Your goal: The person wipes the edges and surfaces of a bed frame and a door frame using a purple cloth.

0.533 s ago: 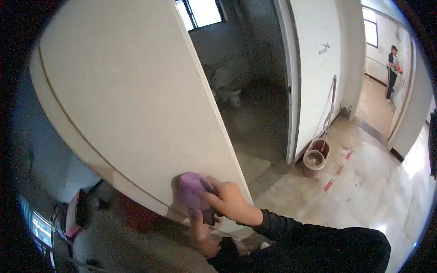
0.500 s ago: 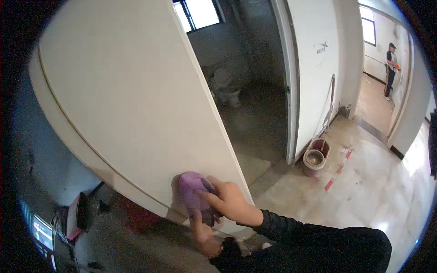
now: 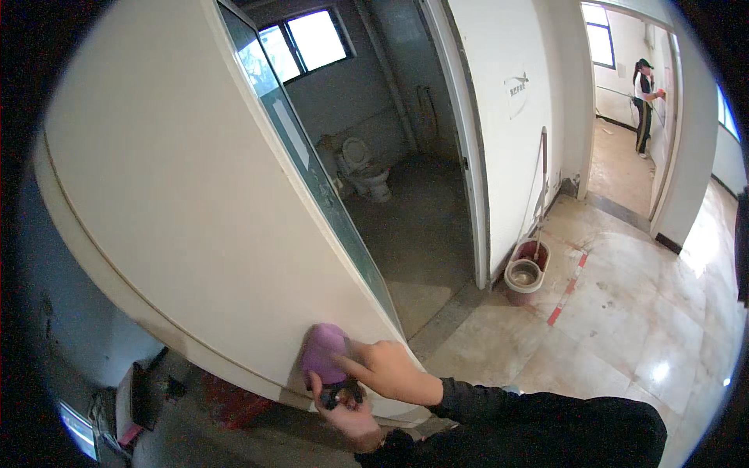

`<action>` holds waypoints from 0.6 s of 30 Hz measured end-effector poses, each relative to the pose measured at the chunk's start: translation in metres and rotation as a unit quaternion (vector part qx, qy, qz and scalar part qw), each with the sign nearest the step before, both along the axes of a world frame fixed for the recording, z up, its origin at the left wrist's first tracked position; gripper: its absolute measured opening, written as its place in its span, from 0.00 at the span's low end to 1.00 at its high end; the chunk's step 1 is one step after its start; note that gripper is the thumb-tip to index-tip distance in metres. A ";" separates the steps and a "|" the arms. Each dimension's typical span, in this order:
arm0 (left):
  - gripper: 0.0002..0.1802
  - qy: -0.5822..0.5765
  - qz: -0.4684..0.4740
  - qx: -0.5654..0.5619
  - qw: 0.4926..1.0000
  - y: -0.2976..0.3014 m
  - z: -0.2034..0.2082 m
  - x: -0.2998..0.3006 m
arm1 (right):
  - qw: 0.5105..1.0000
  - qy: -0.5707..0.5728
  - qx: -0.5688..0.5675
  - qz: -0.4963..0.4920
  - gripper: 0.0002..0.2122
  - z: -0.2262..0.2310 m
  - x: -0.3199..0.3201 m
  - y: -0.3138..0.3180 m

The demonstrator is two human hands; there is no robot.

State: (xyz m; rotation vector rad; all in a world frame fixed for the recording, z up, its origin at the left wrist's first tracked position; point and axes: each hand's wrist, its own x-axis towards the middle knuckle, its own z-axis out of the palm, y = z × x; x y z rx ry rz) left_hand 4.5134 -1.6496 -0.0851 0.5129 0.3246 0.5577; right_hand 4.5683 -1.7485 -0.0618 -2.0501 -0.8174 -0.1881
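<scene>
Two hands: we are working low on the white door (image 3: 195, 210).
Right hand (image 3: 386, 366): fingers together, pressing the purple cloth (image 3: 324, 351).
Left hand (image 3: 343, 409): fingers clamped on a small dark object (image 3: 337, 394).

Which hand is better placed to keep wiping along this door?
Probably the right hand: it presses the purple cloth flat against the door. The left hand sits lower, gripping a small dark object.

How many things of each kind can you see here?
Purple cloth: 1
Door: 1
Toilet: 1
Mop bucket: 1
Windows: 1
Hands on the cloth and door handle, left and right: 2
Person down the hall: 1
Total: 8
</scene>
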 end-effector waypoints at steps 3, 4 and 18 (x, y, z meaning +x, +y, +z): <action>0.19 0.063 -0.018 -0.027 0.997 -0.005 -0.027 -0.004 | 0.997 0.048 -0.065 0.000 0.15 -0.016 0.005 -0.008; 0.19 0.062 -0.057 -0.034 0.996 -0.009 -0.028 -0.008 | 0.997 0.038 -0.062 -0.001 0.15 -0.019 0.005 -0.010; 0.17 0.061 -0.020 -0.014 0.998 -0.024 -0.046 -0.003 | 0.997 0.048 0.053 -0.017 0.19 -0.066 0.008 -0.018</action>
